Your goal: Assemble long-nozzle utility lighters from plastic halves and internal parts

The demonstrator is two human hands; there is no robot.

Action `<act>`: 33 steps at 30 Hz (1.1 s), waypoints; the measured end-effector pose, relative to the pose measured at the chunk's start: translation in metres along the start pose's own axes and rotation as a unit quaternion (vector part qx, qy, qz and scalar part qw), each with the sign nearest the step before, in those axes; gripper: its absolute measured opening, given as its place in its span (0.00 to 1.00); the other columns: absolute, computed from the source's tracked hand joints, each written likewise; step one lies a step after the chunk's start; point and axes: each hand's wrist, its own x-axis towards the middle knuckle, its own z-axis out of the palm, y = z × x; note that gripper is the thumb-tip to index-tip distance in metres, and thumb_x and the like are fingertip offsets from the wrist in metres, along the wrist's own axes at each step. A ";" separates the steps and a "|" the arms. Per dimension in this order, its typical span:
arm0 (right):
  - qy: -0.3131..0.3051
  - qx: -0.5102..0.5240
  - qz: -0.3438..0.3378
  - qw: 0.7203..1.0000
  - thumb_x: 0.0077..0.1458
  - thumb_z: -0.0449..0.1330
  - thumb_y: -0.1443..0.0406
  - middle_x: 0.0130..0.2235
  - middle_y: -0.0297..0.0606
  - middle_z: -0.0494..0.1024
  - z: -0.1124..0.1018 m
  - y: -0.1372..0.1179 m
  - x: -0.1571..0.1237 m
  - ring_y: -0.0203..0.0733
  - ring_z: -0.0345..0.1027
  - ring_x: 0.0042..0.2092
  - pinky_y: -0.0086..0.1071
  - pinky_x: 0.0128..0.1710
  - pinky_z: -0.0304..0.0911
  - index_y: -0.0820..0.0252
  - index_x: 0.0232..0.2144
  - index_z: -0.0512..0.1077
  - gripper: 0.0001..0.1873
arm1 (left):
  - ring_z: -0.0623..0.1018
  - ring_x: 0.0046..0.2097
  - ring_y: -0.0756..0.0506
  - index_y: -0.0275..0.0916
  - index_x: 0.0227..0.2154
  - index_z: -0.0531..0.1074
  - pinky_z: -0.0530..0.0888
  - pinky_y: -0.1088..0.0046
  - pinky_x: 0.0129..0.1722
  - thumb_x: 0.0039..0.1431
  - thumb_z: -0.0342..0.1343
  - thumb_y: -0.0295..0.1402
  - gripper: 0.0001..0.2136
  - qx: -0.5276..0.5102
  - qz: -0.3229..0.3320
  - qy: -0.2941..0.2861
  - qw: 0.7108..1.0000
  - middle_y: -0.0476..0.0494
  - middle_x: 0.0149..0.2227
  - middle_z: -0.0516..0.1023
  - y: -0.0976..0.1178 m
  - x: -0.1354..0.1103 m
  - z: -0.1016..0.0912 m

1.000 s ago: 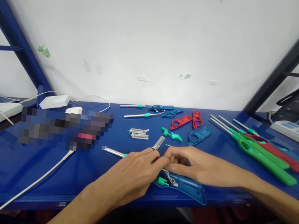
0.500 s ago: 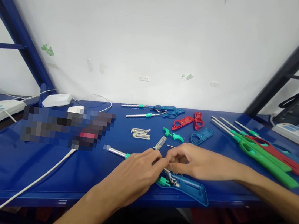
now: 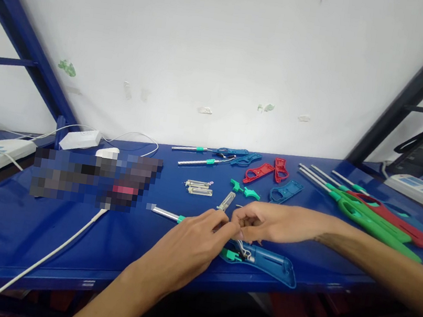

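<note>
A half-open blue lighter shell [image 3: 271, 263] lies near the front edge of the blue table [image 3: 5, 233], with a green trigger part and white wires at its left end and a metal tube [image 3: 165, 213] sticking out to the left. My left hand [image 3: 190, 248] rests over the tube's joint, fingers curled and pinching there. My right hand [image 3: 269, 223] comes in from the right, its fingers curled just above the shell's wires and touching the left fingertips. What the fingertips pinch is too small to make out.
Behind the hands lie small metal parts [image 3: 199, 187], green triggers [image 3: 244, 190], red [image 3: 259, 173] and blue [image 3: 285, 190] shell halves, and two tubes. Finished green and red lighters [image 3: 377, 220] lie at right. A white cable [image 3: 45, 258] crosses the left; a blurred patch [image 3: 93, 178] sits behind it.
My right hand has lifted slightly and curled its fingers tighter above the shell's wires. The left hand has barely moved. The view shifted a little.
</note>
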 end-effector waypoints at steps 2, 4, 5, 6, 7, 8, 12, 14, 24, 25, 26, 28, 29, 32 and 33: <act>-0.005 0.010 0.004 1.000 0.61 0.64 0.61 0.32 0.30 0.69 -0.001 0.000 0.001 0.36 0.61 0.32 0.31 0.32 0.57 0.58 0.34 0.71 0.07 | 0.79 0.45 0.40 0.36 0.59 0.66 0.83 0.61 0.43 0.71 0.46 0.18 0.18 -0.004 -0.002 0.001 1.000 0.39 0.48 0.75 0.000 0.000 0.001; -0.010 0.019 0.009 1.000 0.61 0.64 0.61 0.33 0.31 0.71 -0.002 0.000 0.003 0.37 0.65 0.34 0.31 0.34 0.60 0.59 0.35 0.72 0.07 | 0.79 0.47 0.40 0.36 0.60 0.65 0.83 0.60 0.46 0.71 0.47 0.17 0.19 -0.006 -0.003 -0.001 1.000 0.39 0.49 0.75 -0.001 0.000 0.002; -0.012 0.023 0.010 1.000 0.61 0.64 0.61 0.33 0.32 0.72 -0.003 0.000 0.004 0.37 0.67 0.35 0.32 0.35 0.62 0.59 0.35 0.72 0.07 | 0.79 0.48 0.39 0.36 0.60 0.65 0.82 0.59 0.47 0.70 0.47 0.17 0.19 -0.005 -0.002 -0.002 1.000 0.38 0.49 0.75 -0.001 -0.001 0.002; -0.014 0.026 0.011 1.000 0.61 0.64 0.61 0.34 0.32 0.73 -0.004 0.000 0.005 0.38 0.68 0.35 0.32 0.35 0.63 0.59 0.36 0.72 0.07 | 0.79 0.49 0.39 0.36 0.59 0.66 0.82 0.59 0.48 0.70 0.47 0.17 0.18 -0.004 -0.002 -0.003 1.000 0.38 0.50 0.75 -0.002 -0.001 0.003; -0.017 0.028 0.011 0.999 0.62 0.63 0.61 0.34 0.33 0.74 -0.006 0.001 0.005 0.38 0.70 0.36 0.32 0.36 0.64 0.59 0.36 0.72 0.07 | 0.78 0.50 0.39 0.35 0.58 0.67 0.82 0.60 0.48 0.71 0.47 0.17 0.18 -0.004 0.000 -0.003 1.000 0.38 0.50 0.75 -0.002 -0.001 0.003; -0.019 0.029 0.010 0.999 0.63 0.63 0.61 0.34 0.34 0.75 -0.007 0.001 0.006 0.38 0.71 0.36 0.32 0.36 0.66 0.59 0.36 0.72 0.07 | 0.78 0.50 0.39 0.36 0.57 0.68 0.82 0.60 0.48 0.71 0.47 0.17 0.17 -0.004 0.002 0.001 1.000 0.39 0.50 0.75 -0.003 -0.001 0.003; -0.006 0.023 0.003 1.000 0.65 0.62 0.57 0.34 0.36 0.77 -0.008 0.004 0.011 0.40 0.74 0.36 0.33 0.36 0.70 0.60 0.40 0.72 0.11 | 0.78 0.46 0.41 0.36 0.54 0.70 0.81 0.63 0.43 0.69 0.47 0.16 0.17 -0.015 0.017 0.042 0.999 0.39 0.49 0.75 -0.004 -0.003 0.005; 0.030 0.008 -0.003 1.000 0.66 0.61 0.54 0.33 0.35 0.77 -0.007 0.006 0.012 0.40 0.74 0.35 0.33 0.34 0.70 0.59 0.43 0.72 0.14 | 0.78 0.46 0.41 0.36 0.52 0.71 0.81 0.64 0.43 0.67 0.46 0.14 0.18 -0.025 0.020 0.052 0.998 0.38 0.49 0.75 -0.004 -0.004 0.005; 0.417 -0.192 -0.017 0.888 0.69 0.59 0.50 0.41 0.36 0.83 0.045 0.013 -0.036 0.43 0.75 0.39 0.36 0.42 0.68 0.51 0.45 0.77 0.15 | 0.76 0.48 0.42 0.38 0.49 0.76 0.78 0.62 0.49 0.73 0.53 0.30 0.08 -0.145 -0.003 0.104 0.984 0.40 0.49 0.75 0.008 -0.016 -0.013; 0.411 -0.198 -0.028 0.890 0.69 0.60 0.51 0.41 0.34 0.83 0.055 0.014 -0.040 0.42 0.76 0.41 0.35 0.43 0.68 0.50 0.42 0.78 0.13 | 0.76 0.47 0.42 0.39 0.49 0.76 0.78 0.62 0.48 0.73 0.54 0.31 0.08 -0.143 0.001 0.101 0.985 0.41 0.48 0.75 0.009 -0.017 -0.014; 0.407 -0.203 -0.038 0.890 0.68 0.61 0.53 0.42 0.32 0.83 0.065 0.017 -0.043 0.42 0.76 0.42 0.35 0.45 0.68 0.49 0.41 0.78 0.10 | 0.76 0.46 0.42 0.40 0.48 0.76 0.78 0.62 0.47 0.74 0.55 0.31 0.07 -0.137 0.006 0.099 0.986 0.42 0.48 0.76 0.009 -0.017 -0.014; 0.409 -0.209 -0.050 0.887 0.67 0.64 0.55 0.43 0.30 0.83 0.081 0.023 -0.043 0.42 0.77 0.46 0.35 0.48 0.68 0.46 0.41 0.79 0.06 | 0.76 0.46 0.42 0.40 0.47 0.76 0.78 0.61 0.46 0.74 0.54 0.30 0.07 -0.118 0.012 0.098 0.988 0.42 0.47 0.76 0.009 -0.017 -0.012; 0.419 -0.208 -0.055 0.882 0.67 0.64 0.56 0.42 0.29 0.82 0.086 0.026 -0.041 0.42 0.77 0.46 0.35 0.49 0.68 0.46 0.41 0.79 0.05 | 0.76 0.45 0.41 0.40 0.47 0.76 0.78 0.61 0.45 0.75 0.53 0.29 0.07 -0.107 0.017 0.100 0.989 0.42 0.47 0.77 0.009 -0.018 -0.010; 0.447 -0.195 -0.072 0.870 0.67 0.64 0.57 0.42 0.29 0.82 0.097 0.034 -0.034 0.40 0.77 0.45 0.35 0.50 0.68 0.45 0.42 0.79 0.04 | 0.77 0.44 0.41 0.39 0.46 0.76 0.78 0.61 0.44 0.76 0.49 0.27 0.10 -0.080 0.031 0.119 0.989 0.42 0.45 0.78 0.008 -0.019 -0.004; 0.453 -0.190 -0.081 0.867 0.68 0.64 0.57 0.42 0.29 0.81 0.099 0.036 -0.032 0.40 0.77 0.45 0.34 0.49 0.68 0.45 0.41 0.79 0.04 | 0.77 0.43 0.42 0.39 0.46 0.76 0.78 0.62 0.43 0.76 0.48 0.27 0.10 -0.072 0.035 0.128 0.988 0.42 0.44 0.79 0.008 -0.021 -0.002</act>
